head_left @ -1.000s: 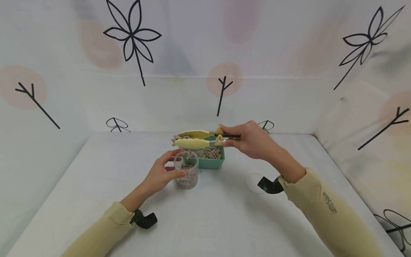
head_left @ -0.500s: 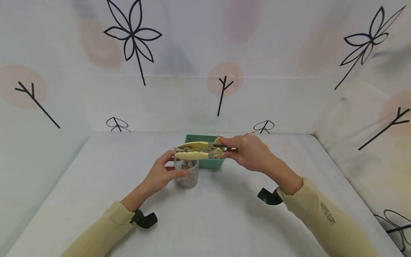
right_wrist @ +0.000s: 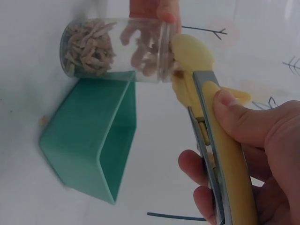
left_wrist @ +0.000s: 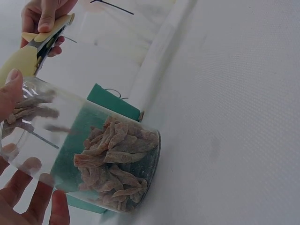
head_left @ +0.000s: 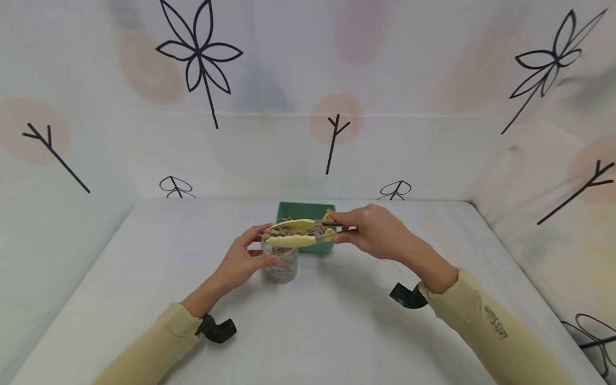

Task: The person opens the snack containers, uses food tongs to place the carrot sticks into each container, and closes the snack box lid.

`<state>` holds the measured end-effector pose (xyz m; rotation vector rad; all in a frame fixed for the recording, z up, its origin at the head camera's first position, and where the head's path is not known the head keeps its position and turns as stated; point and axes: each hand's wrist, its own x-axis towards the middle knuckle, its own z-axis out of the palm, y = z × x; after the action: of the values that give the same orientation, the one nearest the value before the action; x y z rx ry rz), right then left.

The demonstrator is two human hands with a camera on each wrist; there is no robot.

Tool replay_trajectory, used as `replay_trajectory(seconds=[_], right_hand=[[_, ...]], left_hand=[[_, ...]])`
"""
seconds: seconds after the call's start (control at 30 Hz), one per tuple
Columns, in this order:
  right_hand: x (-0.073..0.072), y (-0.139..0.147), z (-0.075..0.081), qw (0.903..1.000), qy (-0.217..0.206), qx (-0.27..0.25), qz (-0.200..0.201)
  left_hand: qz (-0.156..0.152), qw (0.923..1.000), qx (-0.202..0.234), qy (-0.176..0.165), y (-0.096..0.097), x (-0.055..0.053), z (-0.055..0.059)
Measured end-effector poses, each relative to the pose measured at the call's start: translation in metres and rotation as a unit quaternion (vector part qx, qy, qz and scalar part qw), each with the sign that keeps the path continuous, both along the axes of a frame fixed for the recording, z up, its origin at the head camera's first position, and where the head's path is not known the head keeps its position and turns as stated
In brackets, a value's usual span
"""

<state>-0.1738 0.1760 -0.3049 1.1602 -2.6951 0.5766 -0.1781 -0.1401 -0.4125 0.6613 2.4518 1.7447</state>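
While the left hand [head_left: 245,254] curls its fingers round the clear jar [head_left: 280,271] before the green box [head_left: 315,249], the right hand [head_left: 377,227], gripping the yellow tongs [head_left: 295,242] at the jar's mouth, should, I'd say, part them gently so the brown strips [head_left: 291,232] drop inside.

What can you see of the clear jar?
The clear jar is a lidless cylinder, glass or plastic by its look, with a ridged neck. It stands upright on the white table, beside the green box. Brownish strips lie in its lower part; more show near its mouth, at the yellow tongs. The left hand grips it; whether the tongs touch it is unclear.
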Motion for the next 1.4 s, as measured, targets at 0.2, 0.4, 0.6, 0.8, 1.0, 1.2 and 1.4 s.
replay_trajectory(seconds=[0.2, 0.4, 0.6, 0.8, 1.0, 1.2, 1.4], right_hand=[[-0.001, 0.0, 0.003, 0.9998, -0.018, 0.004, 0.001], [-0.002, 0.002, 0.006, 0.9992, -0.032, 0.012, -0.018], [-0.004, 0.004, 0.007, 0.9986, -0.045, 0.003, -0.029], [-0.009, 0.01, 0.007, 0.9966, -0.061, 0.0, -0.056], [-0.023, 0.025, 0.004, 0.9911, -0.07, 0.028, -0.11], [-0.038, 0.031, -0.003, 0.9819, -0.082, 0.092, -0.144], [-0.054, 0.022, -0.014, 0.9737, -0.094, 0.15, -0.144]], left_hand=[[0.002, 1.0, -0.004, -0.001, 0.0, 0.0, 0.001], [0.0, 1.0, -0.002, -0.005, 0.0, 0.0, 0.002], [0.005, 0.9999, -0.008, -0.007, 0.0, 0.0, 0.003], [0.004, 1.0, -0.004, -0.007, 0.001, 0.0, 0.002], [0.002, 0.9999, -0.003, -0.012, 0.001, 0.0, 0.003], [0.001, 1.0, -0.001, -0.002, 0.001, 0.0, 0.002], [0.003, 1.0, -0.001, 0.0, 0.001, 0.001, 0.001]])
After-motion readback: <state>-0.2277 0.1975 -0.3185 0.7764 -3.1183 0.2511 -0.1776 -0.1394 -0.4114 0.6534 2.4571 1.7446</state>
